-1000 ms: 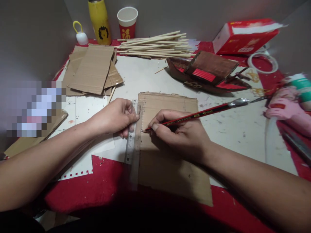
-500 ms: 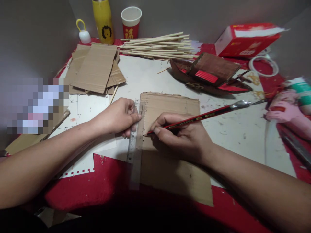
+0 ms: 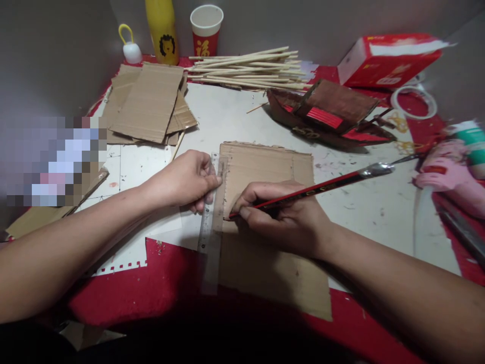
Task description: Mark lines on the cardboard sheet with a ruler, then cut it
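A brown cardboard sheet (image 3: 265,167) lies flat on the white work surface in front of me. A clear plastic ruler (image 3: 210,237) runs along its left edge. My left hand (image 3: 185,179) presses the ruler's upper part down with closed fingers. My right hand (image 3: 280,215) grips a red pencil (image 3: 322,186); its tip touches the cardboard right beside the ruler's edge, and its metal-capped end points to the right.
Stacked cardboard pieces (image 3: 149,103) lie at the back left. A bundle of wooden sticks (image 3: 246,71), a yellow bottle (image 3: 162,30) and a red paper cup (image 3: 206,30) stand behind. A cardboard boat model (image 3: 329,114), red tissue box (image 3: 386,58), tape ring (image 3: 413,101) and pink glue gun (image 3: 450,174) are at right.
The pencil tip has slid toward me along the ruler's edge, and my right hand came down with it. My left hand has stayed on the ruler.
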A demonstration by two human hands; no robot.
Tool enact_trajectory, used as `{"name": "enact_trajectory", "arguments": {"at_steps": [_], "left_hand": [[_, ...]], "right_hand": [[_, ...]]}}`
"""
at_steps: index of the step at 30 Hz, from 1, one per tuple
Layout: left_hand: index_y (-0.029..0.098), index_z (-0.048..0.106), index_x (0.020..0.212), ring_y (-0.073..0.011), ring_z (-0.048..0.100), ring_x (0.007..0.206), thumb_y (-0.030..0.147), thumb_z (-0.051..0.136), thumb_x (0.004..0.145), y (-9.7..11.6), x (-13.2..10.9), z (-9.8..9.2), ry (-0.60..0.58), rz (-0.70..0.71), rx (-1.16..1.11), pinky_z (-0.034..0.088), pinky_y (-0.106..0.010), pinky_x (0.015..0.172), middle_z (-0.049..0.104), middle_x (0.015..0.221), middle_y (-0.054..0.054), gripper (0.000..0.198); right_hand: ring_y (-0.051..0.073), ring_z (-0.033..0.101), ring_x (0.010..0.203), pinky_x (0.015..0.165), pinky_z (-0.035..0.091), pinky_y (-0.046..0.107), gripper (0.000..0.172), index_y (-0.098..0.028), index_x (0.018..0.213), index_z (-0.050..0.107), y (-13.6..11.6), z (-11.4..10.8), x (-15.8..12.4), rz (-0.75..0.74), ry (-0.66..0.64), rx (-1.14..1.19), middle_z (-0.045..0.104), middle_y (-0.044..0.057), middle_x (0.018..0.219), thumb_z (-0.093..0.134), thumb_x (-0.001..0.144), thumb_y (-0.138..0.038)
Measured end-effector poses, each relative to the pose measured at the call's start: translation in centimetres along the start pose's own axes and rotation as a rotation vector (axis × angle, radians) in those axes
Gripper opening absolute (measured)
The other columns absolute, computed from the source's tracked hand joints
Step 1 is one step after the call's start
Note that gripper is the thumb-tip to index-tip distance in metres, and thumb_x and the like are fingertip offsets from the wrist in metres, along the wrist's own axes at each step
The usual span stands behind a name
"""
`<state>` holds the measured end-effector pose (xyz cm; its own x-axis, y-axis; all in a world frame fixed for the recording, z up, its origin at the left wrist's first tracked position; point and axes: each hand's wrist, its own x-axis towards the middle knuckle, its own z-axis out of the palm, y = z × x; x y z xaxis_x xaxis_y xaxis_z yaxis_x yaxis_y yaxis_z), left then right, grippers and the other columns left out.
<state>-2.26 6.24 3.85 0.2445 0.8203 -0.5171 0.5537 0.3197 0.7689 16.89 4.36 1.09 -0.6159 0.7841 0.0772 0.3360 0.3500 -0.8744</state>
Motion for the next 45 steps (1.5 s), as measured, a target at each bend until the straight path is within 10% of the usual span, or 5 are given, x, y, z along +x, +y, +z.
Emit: {"name": "enact_trajectory", "arguments": {"at_steps": [31, 45], "left_hand": [[0.02, 0.047, 0.073, -0.0077, 0.051, 0.031, 0.01, 0.056, 0.095, 0.1, -0.2, 0.2, 0.029, 0.002, 0.033, 0.034, -0.02, 0.038, 0.056, 0.042, 0.006, 0.026], [0.019, 0.048, 0.073, -0.0075, 0.052, 0.032, 0.011, 0.056, 0.095, -0.2, -0.1, 0.2, 0.036, 0.021, 0.039, 0.034, -0.019, 0.037, 0.058, 0.044, 0.006, 0.025]], "right_hand": [[0.012, 0.065, 0.062, 0.057, 0.048, 0.022, 0.016, -0.019, 0.081, 0.065, 0.6, -0.5, -0.6, -0.24, -0.287, 0.058, 0.074, 0.003, 0.074, 0.054, 0.084, -0.008], [0.013, 0.064, 0.057, 0.05, 0.047, 0.023, 0.011, -0.019, 0.082, 0.07, 0.3, -0.6, -0.5, -0.074, -0.123, 0.23, 0.071, 0.002, 0.067, 0.061, 0.089, -0.02]]}}
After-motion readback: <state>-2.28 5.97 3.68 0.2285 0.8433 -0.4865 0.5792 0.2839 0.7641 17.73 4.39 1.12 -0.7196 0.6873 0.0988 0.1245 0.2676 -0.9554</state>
